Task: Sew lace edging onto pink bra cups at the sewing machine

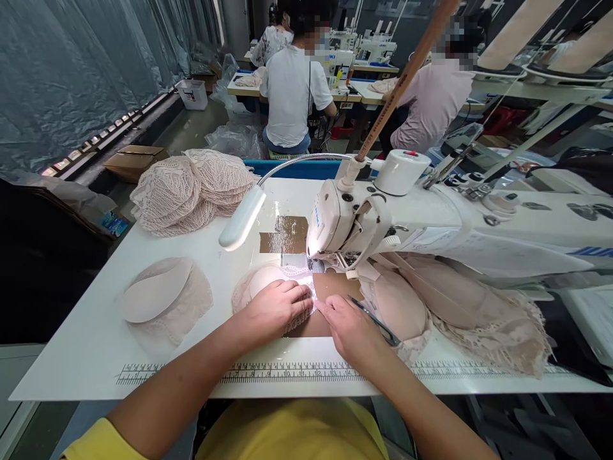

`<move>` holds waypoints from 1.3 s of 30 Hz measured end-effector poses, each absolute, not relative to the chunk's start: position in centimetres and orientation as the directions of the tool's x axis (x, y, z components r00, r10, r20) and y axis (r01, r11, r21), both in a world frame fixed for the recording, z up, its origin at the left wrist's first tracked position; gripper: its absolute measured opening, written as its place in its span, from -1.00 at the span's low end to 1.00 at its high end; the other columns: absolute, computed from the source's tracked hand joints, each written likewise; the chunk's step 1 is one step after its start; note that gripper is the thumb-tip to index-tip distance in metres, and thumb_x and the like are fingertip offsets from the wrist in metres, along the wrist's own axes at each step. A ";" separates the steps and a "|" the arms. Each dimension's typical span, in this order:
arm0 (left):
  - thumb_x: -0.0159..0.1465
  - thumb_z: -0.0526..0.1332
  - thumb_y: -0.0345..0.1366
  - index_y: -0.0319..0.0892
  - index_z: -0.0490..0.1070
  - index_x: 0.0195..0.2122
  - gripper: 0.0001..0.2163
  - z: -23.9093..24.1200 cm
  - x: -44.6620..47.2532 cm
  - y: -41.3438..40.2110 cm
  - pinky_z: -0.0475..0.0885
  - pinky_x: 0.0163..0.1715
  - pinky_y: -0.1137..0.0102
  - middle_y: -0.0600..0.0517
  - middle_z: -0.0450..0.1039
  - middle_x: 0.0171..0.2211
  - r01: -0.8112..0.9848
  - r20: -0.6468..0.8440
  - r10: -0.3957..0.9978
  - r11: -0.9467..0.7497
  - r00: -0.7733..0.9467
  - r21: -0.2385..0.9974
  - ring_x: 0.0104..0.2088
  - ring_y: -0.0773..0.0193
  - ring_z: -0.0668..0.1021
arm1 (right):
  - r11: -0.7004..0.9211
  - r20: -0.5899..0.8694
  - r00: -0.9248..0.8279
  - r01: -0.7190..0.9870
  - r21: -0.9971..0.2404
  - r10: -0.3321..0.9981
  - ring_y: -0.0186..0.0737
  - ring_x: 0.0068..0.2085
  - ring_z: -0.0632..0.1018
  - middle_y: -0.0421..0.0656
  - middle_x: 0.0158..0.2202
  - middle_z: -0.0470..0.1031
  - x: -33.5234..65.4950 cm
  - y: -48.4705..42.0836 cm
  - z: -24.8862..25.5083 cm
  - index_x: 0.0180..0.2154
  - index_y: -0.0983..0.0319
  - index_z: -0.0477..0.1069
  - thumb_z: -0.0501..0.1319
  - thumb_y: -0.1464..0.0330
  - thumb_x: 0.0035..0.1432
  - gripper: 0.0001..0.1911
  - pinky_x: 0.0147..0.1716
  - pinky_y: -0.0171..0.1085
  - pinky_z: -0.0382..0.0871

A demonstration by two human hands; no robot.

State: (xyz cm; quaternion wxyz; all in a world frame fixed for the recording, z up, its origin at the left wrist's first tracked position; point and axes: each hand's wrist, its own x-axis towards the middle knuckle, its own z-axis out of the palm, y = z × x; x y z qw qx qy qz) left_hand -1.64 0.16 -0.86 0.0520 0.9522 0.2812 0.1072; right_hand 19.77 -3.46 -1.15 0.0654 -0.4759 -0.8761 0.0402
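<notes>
My left hand (pixel 278 308) lies flat with fingers together on a pale pink padded cup edged with lace (pixel 258 281), pressing it onto the white table (pixel 96 345) just in front of the needle of the white sewing machine (pixel 364 223). My right hand (pixel 352 329) rests beside it, fingertips pinching the lace edge, with a dark pair of snips (pixel 378 322) tucked against its back. The two hands almost touch at the fabric. A brown patch (pixel 335 287) shows under the work.
A heap of sewn cups and lace (pixel 469 306) lies under the machine arm at right. A stack of lace cups (pixel 191 188) sits far left, a single foam cup (pixel 158 297) nearer. A gooseneck lamp (pixel 242 218) hangs over the table. Other people sew at tables behind.
</notes>
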 end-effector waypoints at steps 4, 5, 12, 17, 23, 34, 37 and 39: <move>0.27 0.06 -0.45 -0.26 0.32 0.09 -0.65 -1.2 -1.6 0.3 0.38 -0.22 0.29 -0.16 0.36 0.07 0.548 0.192 0.565 -0.825 0.803 0.136 -0.19 0.15 0.42 | 0.550 0.110 -0.539 0.823 -0.142 0.835 -0.20 -0.34 0.32 -0.11 -0.34 0.38 19.8 -3.5 -1.1 -0.07 0.27 0.44 0.01 0.65 0.11 -0.58 -0.36 -0.28 0.16; 0.26 0.06 -0.45 -0.28 0.33 0.09 -0.64 -1.4 -1.6 0.3 0.38 -0.22 0.29 -0.17 0.35 0.09 0.553 0.200 0.567 -0.824 0.799 0.126 -0.18 0.15 0.42 | 0.550 0.117 -0.538 0.823 -0.144 0.835 -0.20 -0.33 0.32 -0.11 -0.33 0.38 19.8 -3.6 -1.2 -0.07 0.28 0.44 0.01 0.64 0.12 -0.59 -0.36 -0.28 0.15; 0.21 0.08 -0.49 -0.34 0.33 0.10 -0.60 -2.0 -1.4 0.3 0.40 -0.19 0.28 -0.17 0.30 0.15 0.593 0.196 0.600 -0.799 0.776 0.099 -0.14 0.10 0.43 | 0.558 0.137 -0.542 0.816 -0.150 0.829 -0.21 -0.34 0.30 -0.12 -0.36 0.37 19.8 -3.5 -1.2 -0.11 0.29 0.45 -0.02 0.64 0.16 -0.62 -0.34 -0.29 0.14; 0.20 0.07 -0.49 -0.38 0.36 0.06 -0.62 -1.3 -1.2 0.5 0.40 -0.24 0.29 -0.23 0.31 0.15 0.580 0.195 0.578 -0.813 0.792 0.051 -0.22 0.14 0.46 | 0.574 0.145 -0.556 0.806 -0.145 0.818 -0.22 -0.35 0.30 -0.13 -0.37 0.37 19.8 -3.3 -1.1 -0.16 0.28 0.45 0.00 0.65 0.13 -0.65 -0.34 -0.29 0.13; 0.13 0.09 -0.51 -0.42 0.38 0.02 -0.60 -1.1 -1.1 0.7 0.40 -0.20 0.26 -0.31 0.39 0.05 0.558 0.214 0.555 -0.828 0.804 0.049 -0.12 0.07 0.47 | 0.576 0.141 -0.559 0.804 -0.145 0.817 -0.20 -0.34 0.30 -0.13 -0.38 0.35 19.8 -3.2 -1.1 -0.18 0.28 0.44 0.00 0.66 0.09 -0.65 -0.35 -0.28 0.13; 0.14 0.10 -0.48 -0.38 0.37 0.09 -0.55 -0.7 -1.8 2.8 0.40 -0.20 0.27 -0.21 0.34 0.14 0.550 0.146 0.555 -0.832 0.819 0.078 -0.18 0.10 0.45 | 0.589 0.061 -0.587 0.795 -0.148 0.807 -0.21 -0.35 0.31 -0.14 -0.37 0.37 19.4 -1.5 -0.3 -0.22 0.25 0.45 0.04 0.64 0.10 -0.69 -0.36 -0.26 0.13; 0.14 0.12 -0.48 -0.38 0.33 0.13 -0.52 -0.7 -1.9 3.5 0.40 -0.18 0.25 -0.21 0.32 0.16 0.560 0.122 0.566 -0.824 0.815 0.084 -0.16 0.08 0.44 | 0.576 0.015 -0.580 0.805 -0.140 0.815 -0.21 -0.34 0.32 -0.14 -0.38 0.37 19.0 -0.8 0.2 -0.22 0.25 0.45 0.06 0.63 0.09 -0.70 -0.36 -0.26 0.13; 0.15 0.13 -0.48 -0.38 0.32 0.14 -0.52 -0.5 -1.9 3.8 0.39 -0.16 0.24 -0.23 0.32 0.15 0.563 0.121 0.570 -0.821 0.813 0.093 -0.13 0.07 0.44 | 0.564 -0.007 -0.570 0.814 -0.136 0.821 -0.22 -0.35 0.32 -0.14 -0.38 0.37 18.8 -0.3 0.5 -0.22 0.25 0.45 0.06 0.62 0.10 -0.70 -0.38 -0.26 0.12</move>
